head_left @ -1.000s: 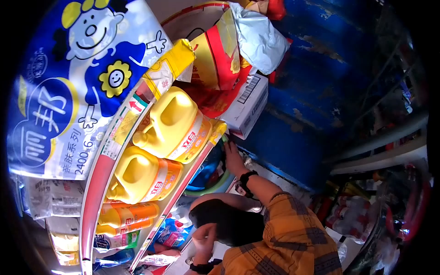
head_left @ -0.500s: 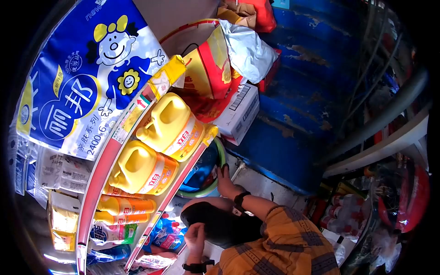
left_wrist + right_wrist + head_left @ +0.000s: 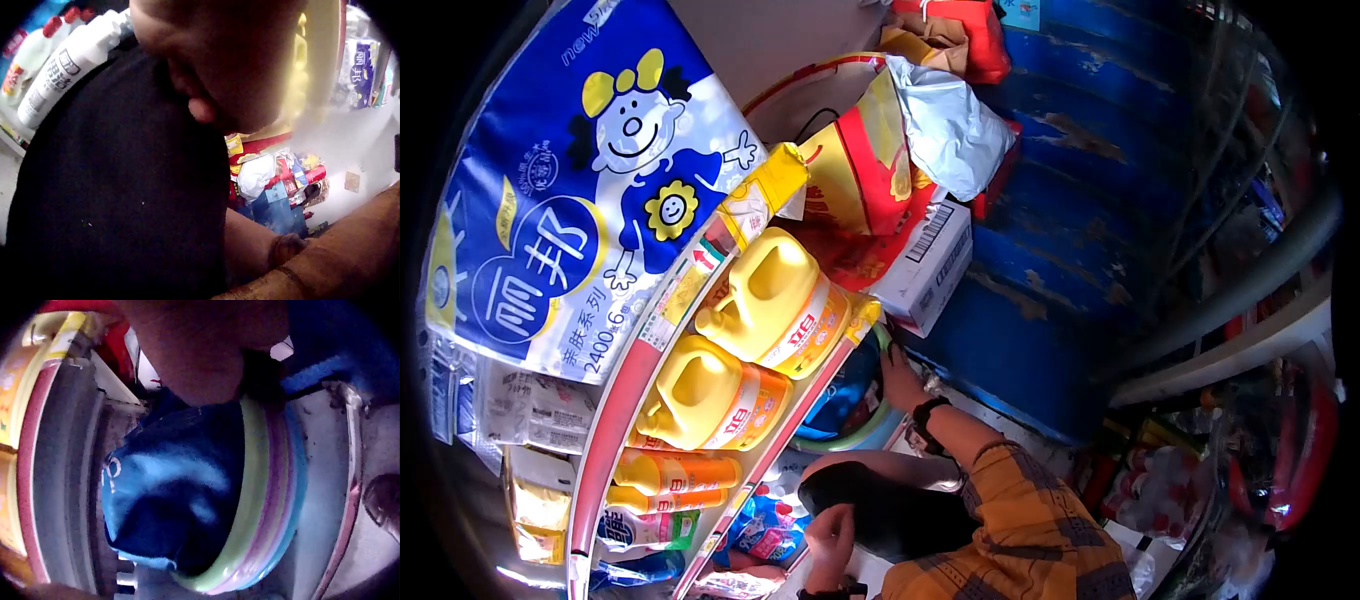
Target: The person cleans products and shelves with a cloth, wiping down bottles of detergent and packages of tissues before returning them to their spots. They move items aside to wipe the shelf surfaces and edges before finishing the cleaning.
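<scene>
Stacked basins (image 3: 884, 415) (image 3: 256, 506), with green, purple and blue rims, stand beside the lower shelf and hold a shiny dark-blue item (image 3: 835, 400) (image 3: 181, 481). My right hand (image 3: 900, 380) (image 3: 194, 350) grips the far part of the rim; its fingertips are partly hidden. My left hand (image 3: 830, 535) (image 3: 219, 62), loosely curled and holding nothing, is over the knee in black cloth (image 3: 880, 510) (image 3: 125, 181).
Yellow detergent jugs (image 3: 770, 300) and orange bottles (image 3: 675, 470) fill the shelf at left, under a large blue tissue pack (image 3: 580, 200). A white box (image 3: 935, 265) lies behind the basins, near blue corrugated metal (image 3: 1040, 330). White bottles (image 3: 65, 69) stand beyond the knee.
The head view has shifted, so the shelf goods sit slightly lower than half a second ago. My right hand stays at the basin rim and my left hand stays over the knee.
</scene>
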Motion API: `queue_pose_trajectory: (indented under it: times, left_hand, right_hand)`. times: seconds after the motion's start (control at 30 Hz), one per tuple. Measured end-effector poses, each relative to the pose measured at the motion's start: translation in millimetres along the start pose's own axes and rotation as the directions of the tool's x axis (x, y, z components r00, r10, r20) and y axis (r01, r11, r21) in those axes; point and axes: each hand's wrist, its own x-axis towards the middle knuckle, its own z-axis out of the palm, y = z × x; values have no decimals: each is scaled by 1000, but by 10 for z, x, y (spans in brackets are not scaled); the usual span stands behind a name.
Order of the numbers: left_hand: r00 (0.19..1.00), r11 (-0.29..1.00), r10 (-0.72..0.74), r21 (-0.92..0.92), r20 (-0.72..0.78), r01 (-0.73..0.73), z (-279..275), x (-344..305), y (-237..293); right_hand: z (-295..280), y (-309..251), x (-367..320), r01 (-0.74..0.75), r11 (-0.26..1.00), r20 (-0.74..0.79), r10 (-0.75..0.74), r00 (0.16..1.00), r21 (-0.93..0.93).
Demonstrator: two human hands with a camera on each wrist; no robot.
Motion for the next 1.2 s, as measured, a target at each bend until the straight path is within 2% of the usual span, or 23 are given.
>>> queue_pose_trajectory:
  times: [0.1,0.17,0.2,0.27,0.37,0.4,0.43,0.5,0.53,0.57,0.63,0.67,0.73,0.77,0.83,0.87,0.93,0.97,1.03,1.07,1.1,1.17,1.2]
  left_hand:
    - [999,998,-52,-34,16,52,19,26,69]
    - [998,998,-53,-38,35,54,12,57,109]
    - [998,998,-42,-42,51,44,10,72,113]
    - [998,999,-22,-22,65,23,15,79,83]
    - [994,999,-35,-11,100,37,-19,110,121]
    - [990,997,-65,-25,123,69,-34,125,133]
    - [990,997,-71,-20,124,74,-39,120,101]
    - [989,996,-69,-51,130,77,-31,117,38]
    - [989,995,-74,-50,130,81,-34,125,26]
    - [988,995,-71,-66,135,81,-36,131,23]
    - [988,993,-68,-88,140,81,-34,151,62]
    - [989,993,-62,-92,132,74,-28,175,98]
    - [991,993,-49,-100,122,61,-14,194,111]
    - [992,994,-46,-94,121,58,-9,183,91]
    - [992,995,-38,-89,117,48,-16,193,107]
    - [990,993,-56,-92,126,68,-24,197,127]
    - [988,991,-73,-98,136,86,-17,179,140]
    - [991,989,-66,-121,119,81,-4,157,113]
    - [994,987,-49,-150,95,63,12,159,122]
    - [993,986,-70,-144,97,84,2,152,139]
    - [991,985,-92,-137,101,105,-6,149,152]
    - [995,991,-58,-113,86,68,-7,140,129]
    - [997,996,-29,-86,69,35,2,137,116]
  right_hand:
    - [-46,-12,236,-20,999,44,22,999,-39]
    - [-168,-87,356,44,959,151,-2,989,-279]
    - [-138,-65,403,42,960,158,2,988,-277]
    - [-70,-46,526,81,934,-47,-103,994,-348]
    - [576,277,896,55,967,15,-53,998,-249]
    - [533,231,942,-20,993,-43,15,999,-118]
    - [706,306,1009,-20,993,-38,16,999,-113]
    - [850,363,1144,-134,977,-115,154,981,168]
    - [816,368,1171,-231,972,134,233,963,-28]
    - [794,356,1176,-232,972,139,233,962,-29]
    - [763,376,1174,-183,982,34,181,983,56]
    - [729,390,1147,-181,982,32,180,983,51]
    - [378,216,996,-174,984,-88,176,980,32]
    - [290,184,961,-172,985,-93,174,980,30]
    - [207,160,904,-184,981,102,189,977,-57]
    - [174,137,870,-181,982,96,186,978,-58]
    - [132,105,750,-171,981,-82,178,981,88]
    - [109,79,706,-171,982,-87,178,980,85]
    - [62,24,661,-290,956,123,295,948,-51]
    - [48,-6,578,-267,964,43,267,963,-7]
    - [67,-17,525,-266,964,36,266,963,-9]
    - [110,-47,431,-309,950,140,300,944,50]
    - [64,-105,367,-311,950,166,304,938,17]
